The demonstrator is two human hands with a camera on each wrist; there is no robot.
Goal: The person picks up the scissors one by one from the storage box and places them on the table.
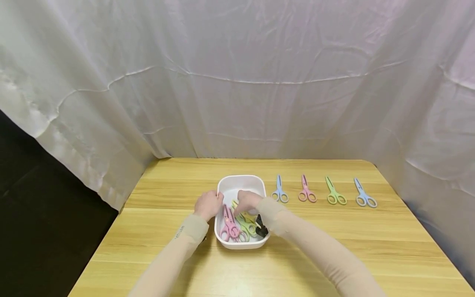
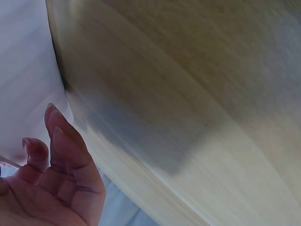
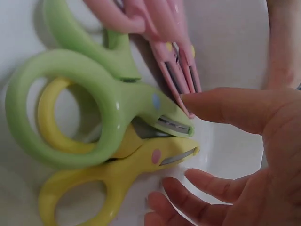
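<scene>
A white tub [image 1: 241, 245] stands on the table with several scissors inside. My left hand [image 1: 209, 204] holds the tub's left rim; in the left wrist view its bent fingers [image 2: 77, 165] lie along the outer wall. Inside the tub is my right hand [image 1: 246, 201], thumb and fingers spread apart with nothing between them. Close to its fingertips, in the right wrist view, are the blade ends of green scissors [image 3: 120, 101] and yellow scissors [image 3: 117, 172]. The thumb overlaps the tips of pink scissors [image 3: 162, 23]. More scissors beneath are partly hidden.
Right of the tub, a row lies on the wooden table [image 1: 334, 243]: blue scissors [image 1: 279, 190], pink scissors [image 1: 306, 190], green scissors [image 1: 335, 192] and more blue scissors [image 1: 363, 194], blades pointing away. A pale curtain [image 1: 259, 103] hangs behind the table.
</scene>
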